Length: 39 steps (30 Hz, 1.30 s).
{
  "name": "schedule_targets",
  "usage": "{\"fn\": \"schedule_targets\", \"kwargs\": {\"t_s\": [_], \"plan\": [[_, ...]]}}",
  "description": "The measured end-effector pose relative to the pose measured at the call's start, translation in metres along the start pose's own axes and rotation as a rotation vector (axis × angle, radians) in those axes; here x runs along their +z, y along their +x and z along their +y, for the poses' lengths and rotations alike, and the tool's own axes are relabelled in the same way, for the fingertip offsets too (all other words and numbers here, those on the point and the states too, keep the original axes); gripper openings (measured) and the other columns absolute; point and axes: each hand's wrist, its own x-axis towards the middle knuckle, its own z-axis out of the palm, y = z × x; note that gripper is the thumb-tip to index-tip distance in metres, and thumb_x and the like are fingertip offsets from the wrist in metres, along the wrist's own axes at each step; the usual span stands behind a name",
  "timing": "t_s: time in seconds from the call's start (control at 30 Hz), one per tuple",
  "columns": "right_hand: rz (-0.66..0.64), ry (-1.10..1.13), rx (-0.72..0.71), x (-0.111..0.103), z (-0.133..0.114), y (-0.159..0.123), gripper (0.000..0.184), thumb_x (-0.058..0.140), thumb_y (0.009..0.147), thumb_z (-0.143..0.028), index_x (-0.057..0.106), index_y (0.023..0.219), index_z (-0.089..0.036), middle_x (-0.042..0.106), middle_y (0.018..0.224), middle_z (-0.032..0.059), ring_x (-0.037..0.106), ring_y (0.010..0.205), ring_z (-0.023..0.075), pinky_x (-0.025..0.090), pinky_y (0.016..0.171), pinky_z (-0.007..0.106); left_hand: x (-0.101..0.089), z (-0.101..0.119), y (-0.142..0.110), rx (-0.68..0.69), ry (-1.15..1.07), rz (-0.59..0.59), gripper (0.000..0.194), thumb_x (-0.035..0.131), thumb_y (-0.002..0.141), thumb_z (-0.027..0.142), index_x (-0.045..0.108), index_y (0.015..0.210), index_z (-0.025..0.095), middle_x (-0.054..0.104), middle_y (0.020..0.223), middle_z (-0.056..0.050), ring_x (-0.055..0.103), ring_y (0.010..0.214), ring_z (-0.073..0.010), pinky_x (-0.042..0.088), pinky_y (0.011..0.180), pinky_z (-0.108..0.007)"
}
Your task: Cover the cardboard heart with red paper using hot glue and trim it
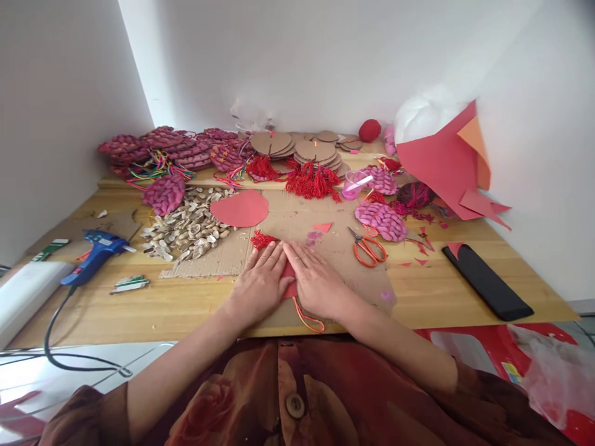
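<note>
My left hand (260,282) and my right hand (318,279) lie flat, fingers stretched out, pressing on a red paper piece (290,288) on the cardboard sheet. Most of that paper is covered by my palms. An orange-red cord loop (309,322) comes out below it, and a red tassel (263,240) shows above my left fingertips. Beyond my left hand are a larger red paper cutout (242,208) and a pile of peanut shells (186,226). To the right of my right hand are orange-handled scissors (369,248).
A blue glue gun (95,254) with its cable is at the left, beside a white box (35,294). Cardboard discs (272,144) with tassels and pink woven rounds (179,148) line the back. At the right are a black phone (488,282) and red paper sheets (441,158).
</note>
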Motion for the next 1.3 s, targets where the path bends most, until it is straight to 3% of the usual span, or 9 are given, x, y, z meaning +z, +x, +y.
{"fn": "schedule_targets", "kwargs": {"t_s": [0.33,0.5,0.63,0.77,0.83,0.93,1.0,1.13,1.3], "plan": [[0.057,0.061,0.281,-0.014,0.007,-0.020,0.078,0.045,0.098,-0.052,0.035,0.157,-0.001,0.029,0.166,0.0217,0.015,0.156,0.0383,0.018,0.125,0.057,0.004,0.000,-0.009,-0.119,-0.070,0.105,0.073,0.042,0.101,0.055,0.036,0.155,0.007,0.042,0.159,-0.020,0.028,0.152,-0.0395,0.021,0.123,-0.063],[0.239,0.441,0.300,-0.017,0.005,-0.018,0.053,0.064,0.088,-0.043,0.060,0.130,-0.011,0.048,0.152,0.0232,0.029,0.151,0.0397,0.023,0.122,0.059,0.007,0.000,-0.013,-0.086,-0.214,0.180,0.080,0.051,0.099,0.051,0.017,0.161,0.013,0.046,0.153,-0.023,0.039,0.146,-0.0375,0.025,0.120,-0.065],[0.321,0.730,0.343,-0.020,0.004,-0.016,0.026,0.068,0.083,-0.037,0.062,0.102,-0.021,0.070,0.108,0.0102,0.065,0.108,0.0278,0.049,0.099,0.049,-0.001,0.002,-0.016,-0.051,-0.350,0.282,0.091,0.064,0.093,0.048,0.011,0.163,0.023,0.042,0.153,-0.021,0.043,0.142,-0.0341,0.035,0.116,-0.060],[0.289,0.924,0.337,-0.023,0.000,-0.020,0.020,0.061,0.089,-0.040,0.056,0.094,-0.021,0.069,0.086,0.0020,0.065,0.075,0.0171,0.054,0.069,0.032,-0.016,0.002,-0.016,-0.161,-0.559,0.392,0.094,0.076,0.085,0.046,0.024,0.160,0.024,0.056,0.139,-0.017,0.056,0.126,-0.0296,0.047,0.106,-0.049],[0.283,1.008,0.340,-0.025,-0.003,-0.023,0.021,0.062,0.089,-0.041,0.056,0.093,-0.022,0.068,0.084,0.0008,0.063,0.072,0.0158,0.053,0.065,0.029,-0.027,0.001,-0.012,-0.295,-0.693,0.407,0.081,0.081,0.079,0.048,0.047,0.147,0.021,0.069,0.117,-0.011,0.066,0.104,-0.0249,0.053,0.094,-0.040],[0.284,1.098,0.336,-0.032,-0.008,-0.027,0.022,0.068,0.086,-0.040,0.057,0.092,-0.022,0.065,0.081,-0.0010,0.060,0.072,0.0148,0.049,0.064,0.027,-0.047,-0.001,-0.001,-0.402,-0.901,0.309,0.044,0.083,0.073,0.054,0.072,0.097,0.018,0.072,0.083,-0.003,0.064,0.073,-0.0168,0.050,0.066,-0.027],[0.275,1.098,0.308,-0.036,-0.011,-0.028,0.020,0.069,0.086,-0.037,0.058,0.091,-0.022,0.064,0.081,-0.0018,0.058,0.071,0.0142,0.047,0.064,0.027,-0.060,0.000,0.007,-0.398,-0.989,0.271,0.036,0.081,0.074,0.053,0.070,0.076,0.018,0.068,0.070,0.000,0.057,0.063,-0.0131,0.043,0.057,-0.024],[0.286,0.977,0.275,-0.047,-0.011,-0.026,0.019,0.071,0.087,-0.037,0.060,0.087,-0.022,0.061,0.077,-0.0028,0.054,0.069,0.0135,0.044,0.063,0.027,-0.078,0.010,0.017,-0.331,-1.060,0.290,0.034,0.080,0.077,0.045,0.064,0.063,0.018,0.058,0.059,0.004,0.047,0.054,-0.0091,0.036,0.051,-0.022],[0.396,0.749,0.204,-0.069,-0.006,-0.016,0.018,0.069,0.090,-0.038,0.063,0.083,-0.022,0.062,0.078,-0.0009,0.056,0.073,0.0157,0.046,0.069,0.031,-0.088,0.013,0.024,-0.092,-0.923,0.529,0.029,0.076,0.085,0.037,0.064,0.065,0.019,0.061,0.062,0.003,0.052,0.060,-0.0104,0.041,0.061,-0.025]]}}
